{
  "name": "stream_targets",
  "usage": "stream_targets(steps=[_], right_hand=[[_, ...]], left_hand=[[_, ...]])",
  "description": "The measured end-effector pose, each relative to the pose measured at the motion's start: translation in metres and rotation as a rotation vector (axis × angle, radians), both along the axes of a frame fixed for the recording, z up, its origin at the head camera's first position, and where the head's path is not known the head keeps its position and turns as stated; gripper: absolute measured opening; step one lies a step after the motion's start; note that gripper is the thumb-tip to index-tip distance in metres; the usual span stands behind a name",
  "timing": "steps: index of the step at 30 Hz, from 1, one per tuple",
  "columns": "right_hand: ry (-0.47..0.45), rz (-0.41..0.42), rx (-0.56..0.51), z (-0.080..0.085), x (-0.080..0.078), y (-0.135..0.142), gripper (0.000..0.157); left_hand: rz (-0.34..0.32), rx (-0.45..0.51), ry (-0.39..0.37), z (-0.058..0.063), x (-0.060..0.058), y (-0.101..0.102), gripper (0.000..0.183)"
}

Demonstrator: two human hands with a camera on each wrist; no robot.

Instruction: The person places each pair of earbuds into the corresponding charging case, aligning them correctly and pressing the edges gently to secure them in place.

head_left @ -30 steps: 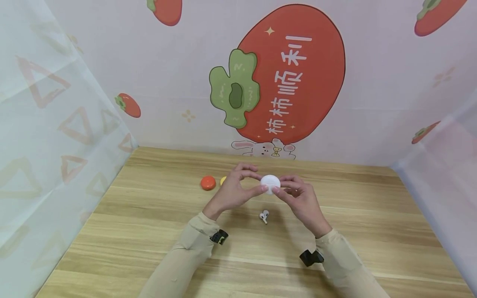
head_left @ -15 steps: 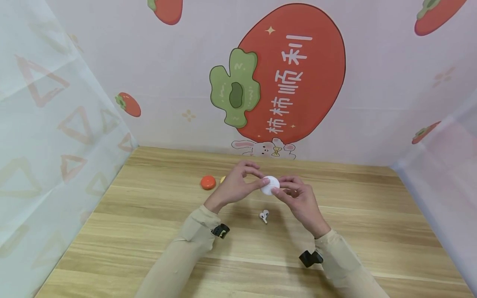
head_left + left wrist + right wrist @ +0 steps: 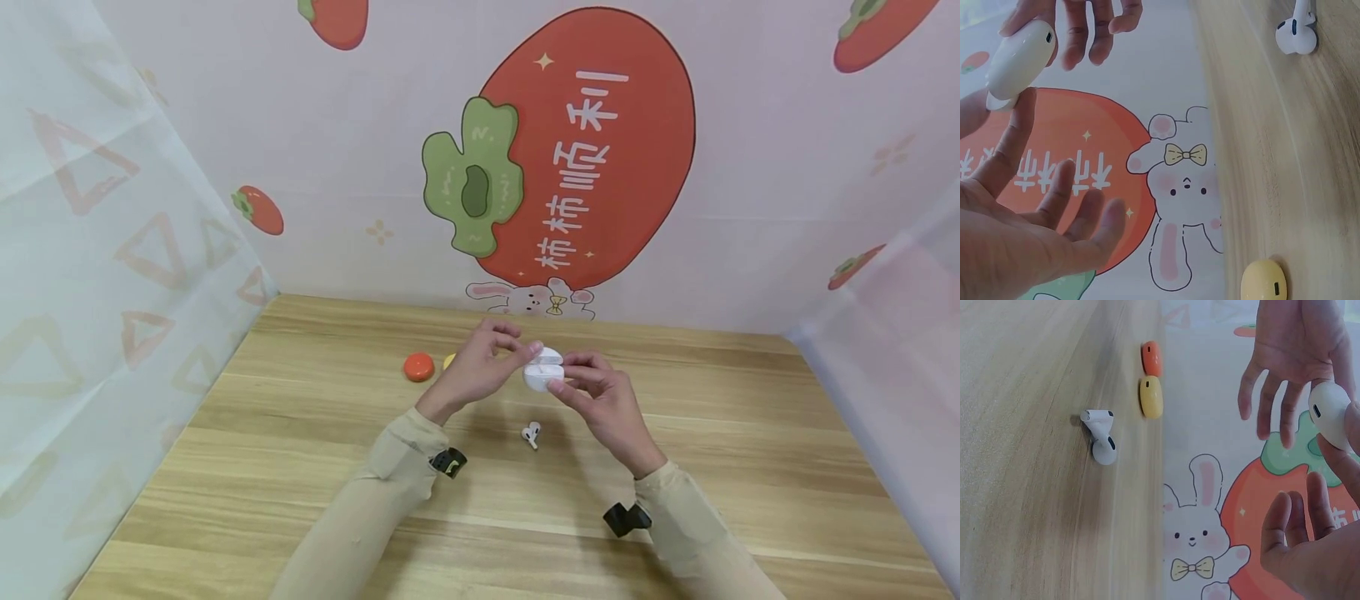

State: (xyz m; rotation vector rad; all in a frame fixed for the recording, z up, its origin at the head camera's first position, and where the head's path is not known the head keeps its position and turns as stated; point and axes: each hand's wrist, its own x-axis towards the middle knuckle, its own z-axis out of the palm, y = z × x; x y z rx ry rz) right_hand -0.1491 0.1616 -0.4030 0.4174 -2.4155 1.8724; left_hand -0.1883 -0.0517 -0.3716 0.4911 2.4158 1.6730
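Observation:
A white earbud charging case is held up between both hands, its lid tipped up from the body in the head view. My right hand pinches the body between thumb and fingers from the right. On the other side my left hand pinches the lid with thumb and index finger, the rest of its fingers spread loosely. A small dark slot marks the case's underside in the left wrist view. Below the hands, a pair of white earbuds lies on the wooden table, one overlapping the other.
To the left on the table sits a rounded orange case. Beside it, a yellow case is partly covered by the left hand in the head view. A printed cloth backdrop rises behind the table's far edge.
The case's lid has swung up, parting from its body. My left thumb has moved up from the front of the case onto the lid. The right hand stays almost still.

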Motion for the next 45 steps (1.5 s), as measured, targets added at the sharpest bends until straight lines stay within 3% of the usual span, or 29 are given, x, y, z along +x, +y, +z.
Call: stream_targets(steps=[5,12,18,21,25,32,38,45], right_hand=[[-0.004,-0.009,0.022,0.000,0.000,0.000,0.023],[-0.005,-0.031,0.053,-0.001,-0.001,0.001,0.026],[-0.003,-0.077,0.088,-0.004,-0.009,0.008,0.028],[-0.028,-0.102,0.084,-0.005,-0.014,0.012,0.031],[-0.065,-0.130,0.081,-0.007,-0.019,0.015,0.034],[-0.080,-0.155,0.096,-0.011,-0.024,0.020,0.039],[-0.069,-0.164,0.092,-0.015,-0.027,0.022,0.038],[-0.062,-0.160,0.063,-0.017,-0.029,0.022,0.036]], left_hand=[[-0.007,-0.004,-0.022,-0.002,-0.004,0.000,0.043],[-0.038,-0.019,0.027,-0.006,-0.006,-0.002,0.038],[0.009,-0.116,0.094,-0.018,-0.004,-0.009,0.032],[-0.003,-0.175,0.129,-0.026,-0.003,-0.012,0.025],[-0.062,-0.269,0.130,-0.037,0.000,-0.013,0.018],[-0.219,-0.522,0.138,-0.048,0.012,-0.004,0.020],[-0.283,-0.672,0.264,-0.059,0.016,0.006,0.010],[-0.334,-0.753,0.351,-0.061,0.019,0.015,0.009]])
